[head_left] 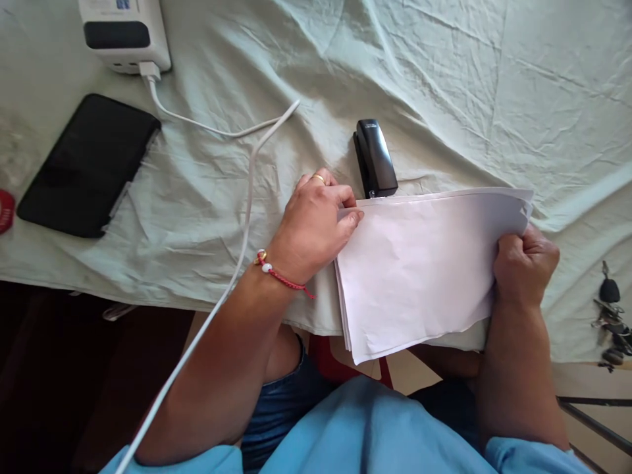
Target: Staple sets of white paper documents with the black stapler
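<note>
A stack of white paper sheets [419, 270] is held between my two hands, partly over the front edge of the table. With thumb and fingers, my left hand [318, 217] pinches the stack's far left corner. My right hand [526, 266] is closed around its right edge, the thumb on top and the other fingers mostly hidden. Just beyond the far edge of the sheets lies a black stapler [378, 158], its near end close to the paper; I cannot tell whether they touch.
A creased pale green cloth [444, 99] covers the table. To the left are a black tablet-like device [89, 164], a white power bank [123, 33] with a white cable [249, 197] running past my left arm, and a red object [6, 210]. Keys [612, 316] lie far right.
</note>
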`<action>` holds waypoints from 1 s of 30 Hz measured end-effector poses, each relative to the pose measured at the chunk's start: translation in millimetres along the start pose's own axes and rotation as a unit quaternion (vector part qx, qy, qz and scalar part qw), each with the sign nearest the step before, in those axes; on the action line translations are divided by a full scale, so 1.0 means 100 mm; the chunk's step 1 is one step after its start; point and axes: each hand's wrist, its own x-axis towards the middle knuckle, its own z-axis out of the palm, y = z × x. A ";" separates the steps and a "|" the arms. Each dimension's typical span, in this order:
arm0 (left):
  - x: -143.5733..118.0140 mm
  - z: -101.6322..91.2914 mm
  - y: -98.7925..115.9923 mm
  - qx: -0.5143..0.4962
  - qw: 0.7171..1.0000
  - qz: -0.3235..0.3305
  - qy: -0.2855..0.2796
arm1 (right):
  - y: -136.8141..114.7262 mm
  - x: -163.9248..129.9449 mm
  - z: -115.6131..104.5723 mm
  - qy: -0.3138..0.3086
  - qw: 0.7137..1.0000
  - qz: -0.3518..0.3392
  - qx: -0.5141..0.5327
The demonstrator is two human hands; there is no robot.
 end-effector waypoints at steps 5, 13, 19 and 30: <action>-0.06 -0.07 0.04 0.014 1.000 -0.010 -0.001 | -0.01 0.00 0.00 -0.002 1.000 0.008 0.011; -0.20 -0.06 0.20 0.038 0.999 0.018 0.010 | -0.07 -0.01 0.01 0.002 1.000 0.019 -0.003; -0.22 -0.05 0.25 0.043 0.999 0.023 0.016 | 0.00 0.00 0.01 0.004 1.000 0.012 -0.016; -0.20 -0.09 0.26 0.014 0.999 0.004 0.029 | 0.03 0.02 0.01 0.011 1.000 -0.005 -0.015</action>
